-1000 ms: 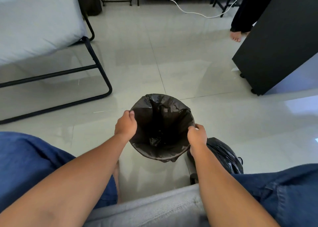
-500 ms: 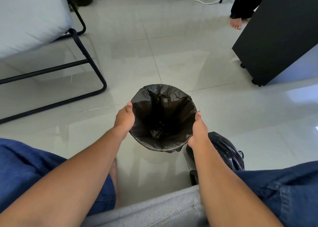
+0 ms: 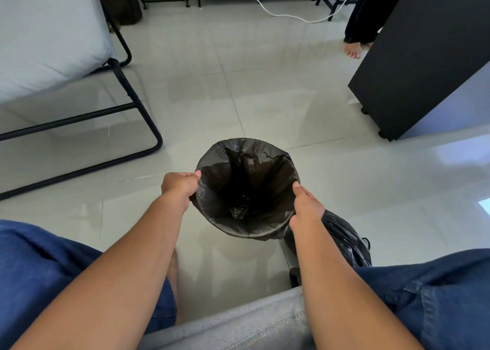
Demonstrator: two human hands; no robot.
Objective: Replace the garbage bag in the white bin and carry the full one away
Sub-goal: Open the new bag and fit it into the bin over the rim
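Observation:
A round bin stands on the tiled floor between my knees, fully lined by a fresh black garbage bag folded over its rim, so the white of the bin is hidden. My left hand is closed on the bag's edge at the left rim. My right hand presses against the bag at the right rim, thumb along the edge. Behind my right forearm a full, tied black garbage bag sits on the floor.
A black metal bed frame with a grey mattress stands at the left. A tall black cabinet on wheels is at the right, with another person's bare foot beside it. A white cable crosses the far floor.
The head camera tilted down and then back up. My left hand has shifted to pinch the bag's edge on the left rim; my right hand has slid lower along the right rim.

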